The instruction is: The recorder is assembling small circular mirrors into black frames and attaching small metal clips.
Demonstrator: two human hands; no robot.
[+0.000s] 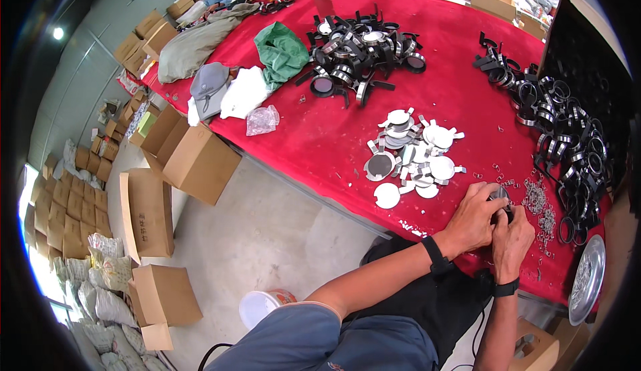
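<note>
Both hands meet near the table's front edge at the right. My left hand (475, 212) is closed around a small dark round part (499, 196), and my right hand (513, 239) grips the same part from the near side. Fingers cover most of it, so its full shape is hidden. Just left of the hands lies a loose pile of white and grey discs with small tabs (420, 154). On the other side, small metal clips (537, 204) are scattered on the red cloth. Beyond these is a heap of black ring-shaped parts with handles (567, 144).
Another heap of black-handled, silver-banded rings (357, 54) sits at the far middle of the red-covered table (454, 57). A metal tray (587, 281) lies at the right edge. Green cloth (280, 54) and a grey cap (210, 87) lie at left; cardboard boxes (200, 164) stand on the floor.
</note>
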